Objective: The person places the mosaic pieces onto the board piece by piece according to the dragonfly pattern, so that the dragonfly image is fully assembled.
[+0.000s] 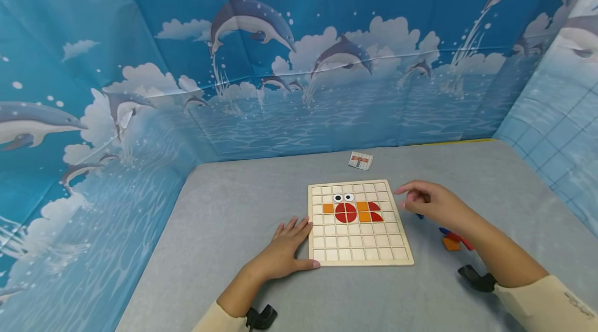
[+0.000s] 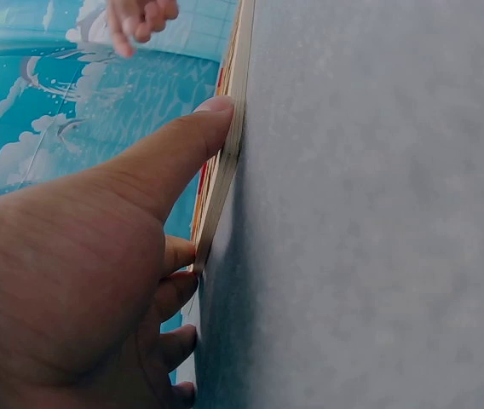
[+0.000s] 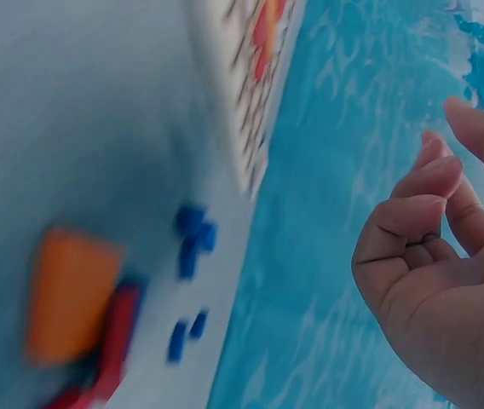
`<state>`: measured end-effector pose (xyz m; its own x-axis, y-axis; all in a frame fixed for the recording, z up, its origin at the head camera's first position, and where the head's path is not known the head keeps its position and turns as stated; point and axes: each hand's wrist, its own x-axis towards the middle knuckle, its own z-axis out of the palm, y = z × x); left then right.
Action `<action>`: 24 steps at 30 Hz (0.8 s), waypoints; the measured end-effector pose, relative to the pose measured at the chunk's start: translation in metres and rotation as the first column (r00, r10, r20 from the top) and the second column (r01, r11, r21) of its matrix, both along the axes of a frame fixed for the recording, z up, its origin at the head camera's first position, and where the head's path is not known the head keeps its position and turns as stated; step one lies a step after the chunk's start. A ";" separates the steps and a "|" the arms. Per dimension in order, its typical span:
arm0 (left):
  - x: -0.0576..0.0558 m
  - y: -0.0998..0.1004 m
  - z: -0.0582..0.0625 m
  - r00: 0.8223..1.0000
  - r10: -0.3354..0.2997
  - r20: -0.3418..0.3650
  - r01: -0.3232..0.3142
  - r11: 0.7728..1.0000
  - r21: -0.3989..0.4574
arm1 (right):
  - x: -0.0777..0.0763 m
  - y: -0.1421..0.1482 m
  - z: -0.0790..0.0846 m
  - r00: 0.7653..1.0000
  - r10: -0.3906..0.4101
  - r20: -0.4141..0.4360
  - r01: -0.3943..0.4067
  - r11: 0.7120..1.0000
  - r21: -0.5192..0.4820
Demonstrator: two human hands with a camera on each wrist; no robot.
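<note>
Dolphin-printed backdrop (image 1: 261, 129) and grey tabletop (image 1: 243, 197) frame a wooden grid board (image 1: 331, 254) set between two hands

Board and hands decide the geometry. From the right hand (image 1: 432, 202), the grid board lies to the left, its right rim just beside the fingertips but apart from them; the loose pieces lie the other way, close to the right forearm on its near side. Being roughly square, the board offers no long axis. Of the two, the left hand (image 1: 284, 251) is nearer, touching it: fingers extended against the left edge, thumb on the near-left corner, pressing rather than gripping. The right hand hangs loosely bent, index finger and thumb parted, with nothing visible between them.

Counted on the board: two eye discs (image 1: 338, 198), three orange squares (image 1: 328, 208) and six red quarter-circles (image 1: 346, 212), four of which meet as a full disc while two sit at the right end of the figure. One pattern card (image 1: 361, 160) rests beyond the far rim.

Off the board, one orange block (image 3: 67, 294) shows beside some red pieces (image 3: 121, 336). Small blue pieces (image 3: 188, 256) appear as about five shapes near them; blur and overlap leave the red and blue totals uncertain. Each wrist wears one black mount (image 1: 476, 279).
</note>
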<state>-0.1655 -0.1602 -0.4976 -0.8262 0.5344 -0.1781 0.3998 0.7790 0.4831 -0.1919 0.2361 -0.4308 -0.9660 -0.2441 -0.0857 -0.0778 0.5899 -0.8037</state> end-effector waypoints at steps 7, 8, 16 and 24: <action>0.001 0.000 0.000 1.000 0.004 0.002 -0.004 1.000 0.006 | 0.016 0.028 -0.011 0.999 0.033 -0.009 -0.033 0.999 0.019; 0.001 0.000 0.000 1.000 0.003 0.002 -0.003 1.000 0.007 | 0.018 0.031 -0.012 1.000 0.031 -0.003 -0.031 0.999 0.025; 0.002 0.001 0.002 1.000 0.003 0.000 -0.003 1.000 -0.001 | 0.028 0.052 -0.024 0.997 0.065 0.045 -0.069 0.994 0.081; 0.002 0.001 0.004 1.000 -0.001 0.000 0.001 1.000 0.002 | 0.036 0.070 -0.035 0.987 0.114 0.111 -0.125 0.988 0.096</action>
